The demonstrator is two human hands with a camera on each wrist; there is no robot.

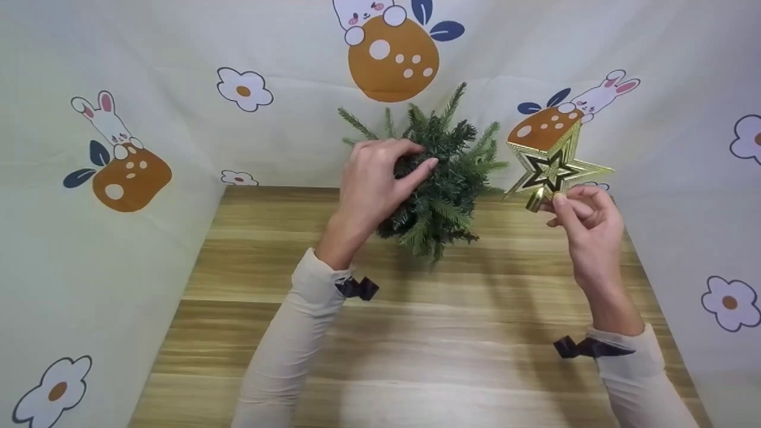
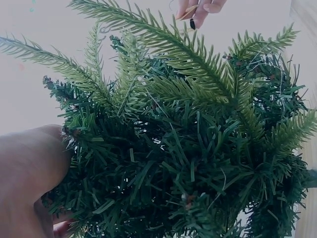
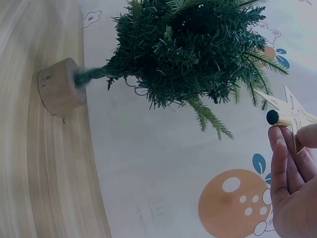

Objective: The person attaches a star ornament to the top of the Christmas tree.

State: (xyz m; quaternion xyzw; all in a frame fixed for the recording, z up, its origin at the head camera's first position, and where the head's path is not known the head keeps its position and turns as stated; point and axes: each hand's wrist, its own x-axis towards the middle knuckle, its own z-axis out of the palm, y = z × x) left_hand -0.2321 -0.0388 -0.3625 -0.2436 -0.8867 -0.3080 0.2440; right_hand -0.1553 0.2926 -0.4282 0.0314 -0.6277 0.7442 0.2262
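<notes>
A small artificial Christmas tree (image 1: 446, 172), dark green with lighter sprigs, stands on a round wooden base (image 3: 62, 87). My left hand (image 1: 377, 178) grips its upper left side, thumb and forefinger around the foliage; the other fingertips are hidden in the needles. Off to the right of the tree, my right hand (image 1: 594, 232) pinches a gold star topper (image 1: 553, 166) between thumb and fingers, near its short tube. The star has an open dark star outline at its middle, and the tube's dark round end (image 3: 272, 117) shows in the right wrist view.
Under the tree lies a wood-grain tabletop (image 1: 380, 356). Behind it and at both sides hangs a pale cloth (image 1: 297, 137) printed with rabbits, orange fruit and flowers. Dark straps (image 1: 357, 288) are on both sleeves at the wrists.
</notes>
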